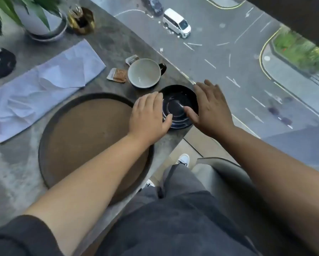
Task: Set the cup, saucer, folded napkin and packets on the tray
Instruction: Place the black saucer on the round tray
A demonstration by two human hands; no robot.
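Head camera looks steeply down, close over table [107, 43]

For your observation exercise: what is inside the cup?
Nothing visible: the cup shows a bare pale interior with only a glint of light. What lies under it is hidden.

Your left hand [149, 115] and right hand [211, 108] gripped dark saucer [179, 106] at opposite rims, beside empty tray [49, 137].

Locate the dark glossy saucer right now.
The dark glossy saucer sits on the grey stone table near its right edge, between the left hand and right hand, right of the round brown tray.
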